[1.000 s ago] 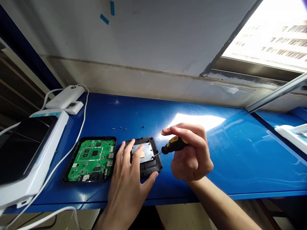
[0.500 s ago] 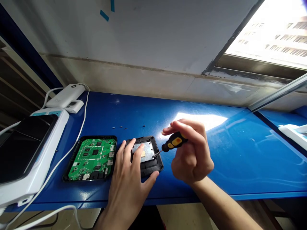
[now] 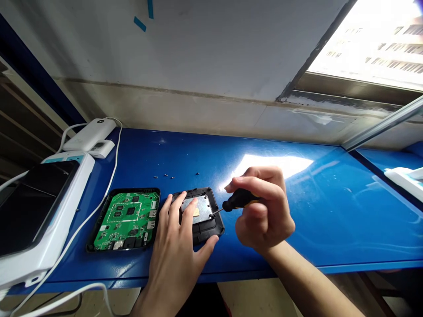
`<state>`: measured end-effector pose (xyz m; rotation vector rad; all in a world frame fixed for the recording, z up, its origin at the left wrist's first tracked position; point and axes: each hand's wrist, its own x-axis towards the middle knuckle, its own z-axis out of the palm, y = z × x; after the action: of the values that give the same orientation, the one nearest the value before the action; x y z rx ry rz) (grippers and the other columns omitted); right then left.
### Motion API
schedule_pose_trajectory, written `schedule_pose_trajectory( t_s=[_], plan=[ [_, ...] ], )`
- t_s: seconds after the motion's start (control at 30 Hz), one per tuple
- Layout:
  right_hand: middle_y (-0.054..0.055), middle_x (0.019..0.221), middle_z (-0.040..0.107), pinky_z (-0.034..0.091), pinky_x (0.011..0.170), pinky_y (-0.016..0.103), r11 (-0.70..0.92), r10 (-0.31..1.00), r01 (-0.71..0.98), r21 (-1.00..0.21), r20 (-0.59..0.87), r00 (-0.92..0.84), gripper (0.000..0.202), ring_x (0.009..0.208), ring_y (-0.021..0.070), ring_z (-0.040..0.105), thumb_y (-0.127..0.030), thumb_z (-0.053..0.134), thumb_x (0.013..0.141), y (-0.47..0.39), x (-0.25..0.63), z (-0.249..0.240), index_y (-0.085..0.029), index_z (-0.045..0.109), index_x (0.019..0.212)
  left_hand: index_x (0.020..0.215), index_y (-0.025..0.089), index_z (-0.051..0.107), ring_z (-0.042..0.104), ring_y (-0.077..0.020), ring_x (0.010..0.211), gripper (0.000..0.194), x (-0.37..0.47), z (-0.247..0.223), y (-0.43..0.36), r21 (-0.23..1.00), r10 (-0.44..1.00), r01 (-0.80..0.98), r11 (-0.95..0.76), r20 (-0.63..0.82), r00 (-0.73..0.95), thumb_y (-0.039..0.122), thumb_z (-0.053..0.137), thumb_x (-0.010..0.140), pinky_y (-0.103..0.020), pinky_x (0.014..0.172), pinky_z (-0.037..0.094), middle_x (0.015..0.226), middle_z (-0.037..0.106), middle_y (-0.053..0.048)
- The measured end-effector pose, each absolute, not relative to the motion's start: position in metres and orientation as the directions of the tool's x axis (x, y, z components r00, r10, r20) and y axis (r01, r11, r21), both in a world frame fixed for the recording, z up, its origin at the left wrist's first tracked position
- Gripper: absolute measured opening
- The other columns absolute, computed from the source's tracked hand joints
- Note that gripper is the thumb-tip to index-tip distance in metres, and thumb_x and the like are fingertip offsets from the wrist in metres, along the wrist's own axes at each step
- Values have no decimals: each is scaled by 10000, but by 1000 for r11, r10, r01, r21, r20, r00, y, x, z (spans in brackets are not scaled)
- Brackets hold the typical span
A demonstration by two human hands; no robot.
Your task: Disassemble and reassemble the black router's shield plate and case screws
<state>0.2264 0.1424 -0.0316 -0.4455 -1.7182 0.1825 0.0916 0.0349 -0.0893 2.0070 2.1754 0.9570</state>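
Note:
My right hand is wrapped round the dark handle of a screwdriver. The screwdriver's tip touches the right edge of a metal plate in a black plastic cover. My left hand lies with fingers spread over the left part of that cover, fingertips on the cover and plate, thumb at its near edge. Just left of it sits a black case with a green circuit board. Several small screws lie on the blue table behind the two parts.
At the left, a dark-screened phone rests on a white device, with a white power bank behind. A white cable runs down beside the circuit board. A wall closes off the blue table at the back.
The screwdriver handle has turned in my right hand, its yellow patches now mostly out of sight. My right fingers have shifted slightly. My left hand stays on the cover.

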Motion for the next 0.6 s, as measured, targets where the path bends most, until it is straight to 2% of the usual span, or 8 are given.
schedule_pose_trajectory(
  t_s=[0.07,0.13,0.2,0.3,0.43,0.6],
  plan=[
    [114,1106,677,640,616,386,903,418,176,-392,895,-152,366,806,193,710,-241,367,1058,141,227,-30,-207,673,1257,1392,230,476,376,-409,1453,634,92,-90,35,466,912,885,-13,368,-181,437,704,838,-629,1103,444,1527,477,-158],
    [112,1179,707,657,644,382,902,423,168,-397,892,-162,401,831,192,740,-122,408,1015,141,226,-28,-216,637,1331,1399,245,470,361,-408,1464,640,92,-91,35,479,917,878,0,350,-191,441,704,836,-635,1107,438,1534,470,-151],
    [102,1146,737,658,634,358,910,406,158,-383,900,-161,453,835,191,747,-52,495,961,141,226,-28,-212,616,1367,1400,246,466,356,-409,1467,643,91,-91,35,483,922,876,4,337,-190,446,704,837,-635,1099,447,1535,467,-153],
    [89,1089,751,658,620,346,909,411,138,-393,901,-141,459,819,189,740,-28,614,902,141,225,-28,-212,645,1321,1398,228,464,358,-413,1461,641,91,-92,35,470,922,882,-6,345,-178,440,701,842,-634,1089,457,1531,467,-167],
    [39,928,709,607,513,293,909,412,117,-400,904,-113,325,695,151,679,-134,735,882,143,224,-29,-237,677,1184,1410,233,443,362,-411,1459,658,91,-93,34,451,914,892,-9,366,-176,452,697,844,-630,1087,462,1528,467,-167],
    [0,788,608,564,501,301,924,368,151,-350,922,-118,267,635,145,599,-420,775,873,147,226,-29,-252,679,1056,1382,211,454,400,-430,1426,630,91,-92,35,413,910,910,-24,387,-151,472,675,854,-639,1037,499,1495,493,-186]
  ],
)
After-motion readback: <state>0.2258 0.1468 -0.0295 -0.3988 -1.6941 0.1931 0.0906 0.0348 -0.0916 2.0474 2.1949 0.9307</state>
